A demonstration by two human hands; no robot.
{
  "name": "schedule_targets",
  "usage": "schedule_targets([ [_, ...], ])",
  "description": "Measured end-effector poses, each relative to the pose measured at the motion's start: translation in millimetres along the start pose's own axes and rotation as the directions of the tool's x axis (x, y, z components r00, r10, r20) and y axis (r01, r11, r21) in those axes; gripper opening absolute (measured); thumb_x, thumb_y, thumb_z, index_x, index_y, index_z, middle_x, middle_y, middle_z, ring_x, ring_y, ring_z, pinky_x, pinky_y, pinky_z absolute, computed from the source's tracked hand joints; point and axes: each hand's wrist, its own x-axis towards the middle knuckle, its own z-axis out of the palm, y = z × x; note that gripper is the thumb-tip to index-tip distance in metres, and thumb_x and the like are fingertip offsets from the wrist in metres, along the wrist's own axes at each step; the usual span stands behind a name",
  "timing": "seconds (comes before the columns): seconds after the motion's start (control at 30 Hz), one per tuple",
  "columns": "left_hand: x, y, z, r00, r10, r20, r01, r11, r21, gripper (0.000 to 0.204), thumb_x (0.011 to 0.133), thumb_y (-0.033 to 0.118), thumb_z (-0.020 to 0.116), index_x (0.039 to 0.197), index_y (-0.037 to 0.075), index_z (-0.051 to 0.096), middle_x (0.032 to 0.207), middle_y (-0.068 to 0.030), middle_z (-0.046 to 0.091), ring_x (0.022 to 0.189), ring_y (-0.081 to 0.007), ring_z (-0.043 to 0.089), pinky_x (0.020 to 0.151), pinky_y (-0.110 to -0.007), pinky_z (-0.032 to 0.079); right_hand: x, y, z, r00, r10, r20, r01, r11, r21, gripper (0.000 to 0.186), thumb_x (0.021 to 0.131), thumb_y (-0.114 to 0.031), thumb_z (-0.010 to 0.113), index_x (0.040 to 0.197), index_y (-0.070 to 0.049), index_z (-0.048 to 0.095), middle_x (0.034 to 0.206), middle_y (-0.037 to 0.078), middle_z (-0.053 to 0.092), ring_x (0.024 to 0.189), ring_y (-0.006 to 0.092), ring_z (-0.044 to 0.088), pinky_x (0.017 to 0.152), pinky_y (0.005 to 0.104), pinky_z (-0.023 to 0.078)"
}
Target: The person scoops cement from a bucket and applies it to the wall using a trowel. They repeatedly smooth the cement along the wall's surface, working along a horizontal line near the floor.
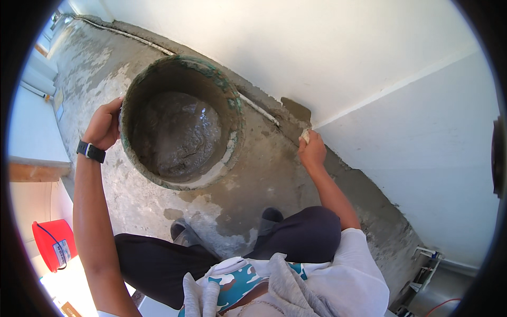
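Observation:
A large round bucket (232,150), its rim crusted with mortar, has wet grey mortar (182,132) in its lower part. My left hand (105,124), with a dark watch on its wrist, grips the bucket's left side near the rim; some of its fingers are hidden behind the wall of the bucket. Near the foot of the white wall, my right hand (314,150) is closed around a small pale yellowish piece (304,136), whose kind I cannot make out. Just beyond that hand, a dark grey flat patch (297,109) shows against the wall's lower edge.
A mortar-stained pipe (259,109) runs along the base of the white wall (401,100). The concrete floor (259,179) has wet and pale patches, with my boots (185,232) on it. At lower left stands a red bucket (53,238); pipes and metal fittings (428,264) are at lower right.

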Motion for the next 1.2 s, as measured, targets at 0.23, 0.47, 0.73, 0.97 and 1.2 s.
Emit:
schedule_targets([
  [0.23, -4.2, -6.6, 16.8, 0.993, 0.073, -0.090, -0.068, 0.996, 0.055, 0.036, 0.110, 0.030, 0.044, 0.126, 0.005, 0.064, 0.104, -0.0032, 0.075, 0.075, -0.0103, 0.069, 0.062, -0.025, 0.055, -6.0, -0.7, 37.5, 0.986, 0.061, 0.156, -0.082, 0.988, 0.133, 0.038, 0.093, -0.027, 0.069, 0.121, -0.006, 0.053, 0.099, 0.023, 0.068, 0.095, 0.0445, 0.067, 0.084, 0.0534, 0.052],
  [0.47, -0.8, -4.3, 4.8, 0.976, 0.046, 0.214, -0.059, 0.997, 0.055, 0.043, 0.109, 0.023, 0.045, 0.146, 0.001, 0.050, 0.143, -0.0113, 0.060, 0.129, -0.0232, 0.058, 0.112, -0.040, 0.046, -29.0, 23.0, 44.9, 0.942, 0.157, 0.297, -0.195, 0.975, 0.102, 0.038, 0.092, -0.027, 0.069, 0.116, -0.003, 0.052, 0.105, 0.024, 0.069, 0.097, 0.0450, 0.067, 0.082, 0.0530, 0.052],
  [0.73, 0.7, -6.2, -19.8, 0.973, 0.084, 0.213, -0.093, 0.995, 0.029, 0.043, 0.110, 0.023, 0.043, 0.146, 0.000, 0.050, 0.145, -0.0115, 0.058, 0.131, -0.0253, 0.056, 0.114, -0.041, 0.042, -91.7, 69.1, -23.5, 0.829, 0.416, 0.373, -0.535, 0.783, 0.317, 0.056, 0.082, -0.042, 0.078, 0.116, 0.000, 0.062, 0.105, 0.024, 0.070, 0.098, 0.0417, 0.069, 0.084, 0.0487, 0.053],
  [0.97, 6.7, -5.2, -41.1, 0.978, 0.082, 0.194, -0.093, 0.994, 0.049, 0.042, 0.110, 0.022, 0.042, 0.144, 0.000, 0.052, 0.143, -0.0124, 0.060, 0.129, -0.0265, 0.058, 0.113, -0.042, 0.043, -111.7, 116.2, -57.9, 0.764, 0.512, 0.392, -0.573, 0.818, 0.049, 0.052, 0.084, -0.040, 0.077, 0.109, 0.005, 0.068, 0.106, 0.024, 0.072, 0.097, 0.0365, 0.072, 0.080, 0.0455, 0.056],
  [1.2, 3.9, -5.6, -35.5, 0.987, 0.095, 0.127, -0.103, 0.993, 0.062, 0.043, 0.110, 0.024, 0.043, 0.144, -0.001, 0.051, 0.142, -0.0132, 0.060, 0.129, -0.0271, 0.058, 0.113, -0.042, 0.044, -82.7, 110.6, -16.3, 0.615, 0.440, 0.655, -0.788, 0.303, 0.536, 0.043, 0.093, -0.035, 0.070, 0.108, 0.005, 0.066, 0.084, 0.012, 0.070, 0.061, 0.0166, 0.065, 0.055, 0.0358, 0.052],
])
